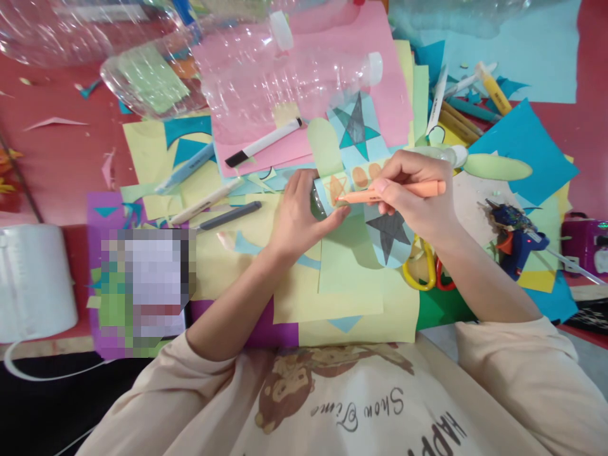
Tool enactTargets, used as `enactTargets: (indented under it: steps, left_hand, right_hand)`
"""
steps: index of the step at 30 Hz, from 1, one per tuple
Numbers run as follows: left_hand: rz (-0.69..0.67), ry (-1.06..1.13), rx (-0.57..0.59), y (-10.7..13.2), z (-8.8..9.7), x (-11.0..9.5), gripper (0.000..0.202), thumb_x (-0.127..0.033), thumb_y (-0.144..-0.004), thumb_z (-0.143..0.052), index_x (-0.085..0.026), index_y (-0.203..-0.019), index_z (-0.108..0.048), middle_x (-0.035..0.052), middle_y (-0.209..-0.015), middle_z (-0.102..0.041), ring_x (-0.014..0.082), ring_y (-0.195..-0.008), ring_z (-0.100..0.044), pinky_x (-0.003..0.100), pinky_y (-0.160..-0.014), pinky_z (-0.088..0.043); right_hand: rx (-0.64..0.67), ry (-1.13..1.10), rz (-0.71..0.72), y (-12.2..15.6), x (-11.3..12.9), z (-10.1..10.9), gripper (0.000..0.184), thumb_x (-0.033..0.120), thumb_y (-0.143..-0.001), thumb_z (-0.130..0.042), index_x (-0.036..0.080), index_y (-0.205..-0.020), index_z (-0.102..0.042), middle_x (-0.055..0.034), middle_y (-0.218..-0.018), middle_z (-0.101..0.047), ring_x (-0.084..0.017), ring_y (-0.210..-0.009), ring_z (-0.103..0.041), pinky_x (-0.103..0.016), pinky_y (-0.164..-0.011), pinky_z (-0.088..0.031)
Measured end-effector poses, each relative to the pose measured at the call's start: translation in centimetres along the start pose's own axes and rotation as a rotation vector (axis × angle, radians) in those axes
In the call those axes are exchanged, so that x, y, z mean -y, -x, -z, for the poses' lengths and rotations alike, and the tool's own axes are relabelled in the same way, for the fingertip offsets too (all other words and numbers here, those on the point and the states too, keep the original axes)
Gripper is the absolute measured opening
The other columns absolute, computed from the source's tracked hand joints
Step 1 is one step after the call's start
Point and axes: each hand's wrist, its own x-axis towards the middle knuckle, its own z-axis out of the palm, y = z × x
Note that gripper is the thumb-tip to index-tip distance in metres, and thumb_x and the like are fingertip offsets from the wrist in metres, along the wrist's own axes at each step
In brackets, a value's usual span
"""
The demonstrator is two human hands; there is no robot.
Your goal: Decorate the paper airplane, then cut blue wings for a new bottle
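Observation:
A small plastic bottle (319, 201), wrapped in paper, lies across the middle of the table. My left hand (300, 214) grips it at its base end, thumb along the near side. An orange marker (433, 188) is pinched in my right hand (412, 193), its tip at an orange star (337, 187) drawn on the wrap. Orange ovals (361, 177) are drawn beside the star. From the bottle's far side extends a light blue paper wing (344, 130) with a dark green star; the near wing (396, 253) bears a dark grey star.
Large clear bottles (285, 79) lie at the back on pink paper (304, 25). Yellow-handled scissors (420, 269) and a blue glue gun (522, 247) sit at the right. Several markers, including a black-and-white marker (263, 142), and paper scraps cover the table. A blurred phone-like object (156, 272) lies left.

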Motion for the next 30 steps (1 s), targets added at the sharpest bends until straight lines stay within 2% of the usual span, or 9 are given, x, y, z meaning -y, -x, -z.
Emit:
enactTargets:
  steps: [4,12,19,22,30]
  left_hand:
    - [0.004,-0.001,-0.005,-0.03,0.04,-0.11,0.051,-0.071,-0.081,-0.050,-0.025,-0.104,-0.046,0.0052,-0.093,-0.055,0.0236,-0.089,-0.057,0.038,-0.076,-0.047]
    - [0.004,-0.001,0.006,-0.05,0.02,-0.04,0.052,-0.070,-0.081,-0.052,-0.024,-0.103,-0.045,0.0056,-0.093,-0.055,0.0243,-0.089,-0.057,0.040,-0.076,-0.049]
    - [-0.007,-0.030,0.013,0.14,0.09,-0.04,0.052,-0.068,-0.080,-0.054,-0.024,-0.105,-0.044,0.0069,-0.096,-0.054,0.0251,-0.090,-0.056,0.041,-0.077,-0.047]
    - [-0.048,-0.025,0.030,0.17,0.16,-0.21,0.052,-0.065,-0.078,-0.058,-0.025,-0.107,-0.043,0.0071,-0.099,-0.054,0.0252,-0.091,-0.055,0.041,-0.079,-0.046]
    - [-0.113,-0.014,0.029,0.05,-0.09,-0.23,0.055,-0.060,-0.072,-0.068,-0.026,-0.105,-0.041,0.0060,-0.098,-0.053,0.0254,-0.091,-0.055,0.041,-0.078,-0.046]
  right_hand:
    - [-0.007,0.016,-0.027,0.04,0.06,0.02,0.026,0.030,-0.086,-0.063,0.024,-0.064,-0.052,0.0045,-0.054,-0.056,-0.010,-0.046,-0.052,-0.027,-0.044,-0.045]
    - [-0.012,-0.050,-0.008,-0.14,0.14,0.00,0.025,0.025,-0.084,-0.063,0.023,-0.061,-0.052,0.0047,-0.053,-0.056,-0.009,-0.044,-0.052,-0.025,-0.042,-0.043]
    - [-0.128,-0.125,0.007,-0.59,0.39,0.65,0.021,0.019,-0.082,-0.060,0.022,-0.061,-0.055,0.0054,-0.056,-0.060,-0.008,-0.042,-0.053,-0.023,-0.038,-0.039]
    - [-0.105,-0.108,0.011,-0.70,0.23,0.82,0.022,0.017,-0.081,-0.061,0.023,-0.060,-0.056,0.0050,-0.054,-0.057,-0.008,-0.042,-0.052,-0.024,-0.039,-0.041]
    - [0.032,0.021,-0.019,-0.59,0.37,0.67,0.028,0.039,-0.082,-0.067,0.023,-0.062,-0.057,0.0046,-0.051,-0.054,-0.008,-0.044,-0.048,-0.024,-0.040,-0.039]
